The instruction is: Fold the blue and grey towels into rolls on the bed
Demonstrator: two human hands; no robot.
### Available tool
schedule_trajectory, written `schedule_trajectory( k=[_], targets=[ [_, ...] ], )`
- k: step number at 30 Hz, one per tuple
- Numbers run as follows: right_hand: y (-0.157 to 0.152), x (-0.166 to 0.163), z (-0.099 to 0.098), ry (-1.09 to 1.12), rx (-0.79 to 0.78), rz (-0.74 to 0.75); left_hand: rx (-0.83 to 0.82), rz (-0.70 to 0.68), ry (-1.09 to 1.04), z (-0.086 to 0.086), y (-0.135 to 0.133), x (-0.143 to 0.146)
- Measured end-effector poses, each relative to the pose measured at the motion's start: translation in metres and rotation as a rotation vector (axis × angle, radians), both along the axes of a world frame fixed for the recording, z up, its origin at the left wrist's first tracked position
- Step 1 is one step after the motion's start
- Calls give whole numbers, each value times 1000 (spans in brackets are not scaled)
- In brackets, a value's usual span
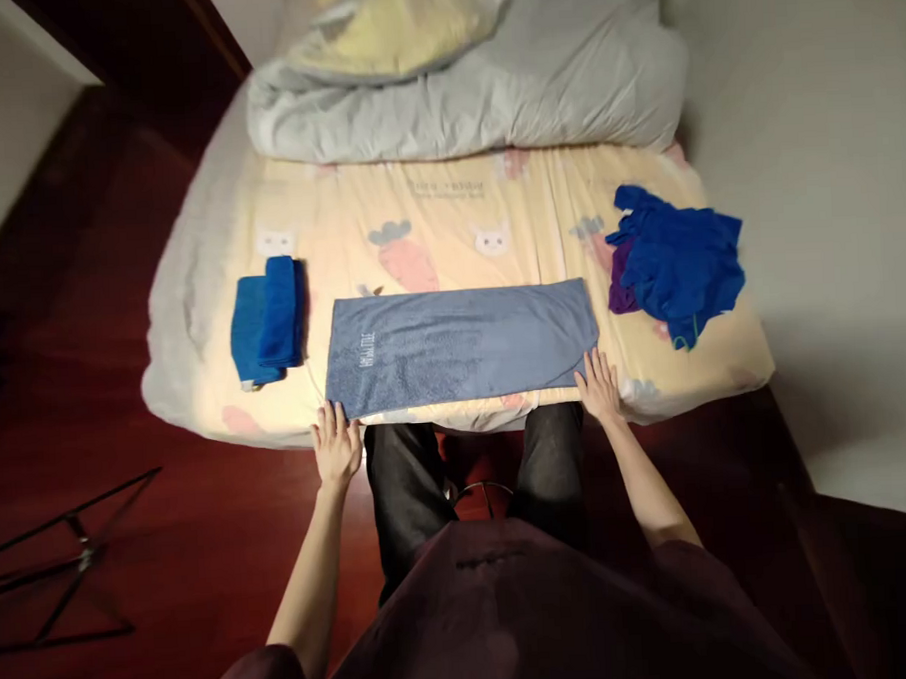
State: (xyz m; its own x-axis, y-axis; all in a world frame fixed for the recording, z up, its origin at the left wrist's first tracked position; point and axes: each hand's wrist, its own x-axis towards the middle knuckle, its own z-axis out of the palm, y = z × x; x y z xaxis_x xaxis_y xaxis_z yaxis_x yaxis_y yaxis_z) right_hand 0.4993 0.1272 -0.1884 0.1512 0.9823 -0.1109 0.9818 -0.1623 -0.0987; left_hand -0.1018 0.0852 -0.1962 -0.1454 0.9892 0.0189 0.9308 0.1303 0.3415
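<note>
A grey-blue towel (460, 344) lies spread flat, folded lengthwise, across the near edge of the bed (432, 205). My left hand (336, 447) rests at the towel's near left corner with its fingers stretched out. My right hand (597, 383) lies flat at the towel's near right corner, fingers apart. Neither hand grips anything.
Folded bright blue towels (267, 316) sit on the bed to the left. A heap of blue and purple cloths (675, 262) lies to the right. A grey duvet (472, 88) is bunched at the far end. A dark metal stand (65, 567) lies on the red wooden floor at left.
</note>
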Motion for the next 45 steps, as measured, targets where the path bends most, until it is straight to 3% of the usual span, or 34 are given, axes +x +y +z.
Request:
schedule_trajectory(
  k=[4, 8, 11, 15, 18, 20, 26, 32, 39, 45],
  targets=[
    [-19, 1, 7, 8, 19, -46, -54, 18, 10, 3, -18, -1],
    [-31, 6, 15, 34, 32, -73, -122, -5, 3, 14, -15, -9],
    [-37, 7, 21, 35, 45, -98, -88, 43, -54, 29, -11, 0],
    [-48, 4, 30, 4, 102, -106, -36, 28, -384, 47, -25, 51],
    [-49, -9, 38, 29, 148, -34, -186, 75, -861, 51, -40, 109],
    [-42, -24, 45, 85, 167, 31, -278, 101, -1041, 48, -46, 150],
    [19, -93, 84, 210, 152, 196, -402, 219, -1415, 33, -32, 243],
    [109, -166, 116, 179, -5, 371, -397, 438, -1741, 32, -2, 269],
    [202, -231, 108, 147, -120, 423, -377, 604, -1880, 33, 21, 270],
    [244, -250, 85, 111, -161, 417, -356, 745, -1935, 25, 24, 274]
  ],
)
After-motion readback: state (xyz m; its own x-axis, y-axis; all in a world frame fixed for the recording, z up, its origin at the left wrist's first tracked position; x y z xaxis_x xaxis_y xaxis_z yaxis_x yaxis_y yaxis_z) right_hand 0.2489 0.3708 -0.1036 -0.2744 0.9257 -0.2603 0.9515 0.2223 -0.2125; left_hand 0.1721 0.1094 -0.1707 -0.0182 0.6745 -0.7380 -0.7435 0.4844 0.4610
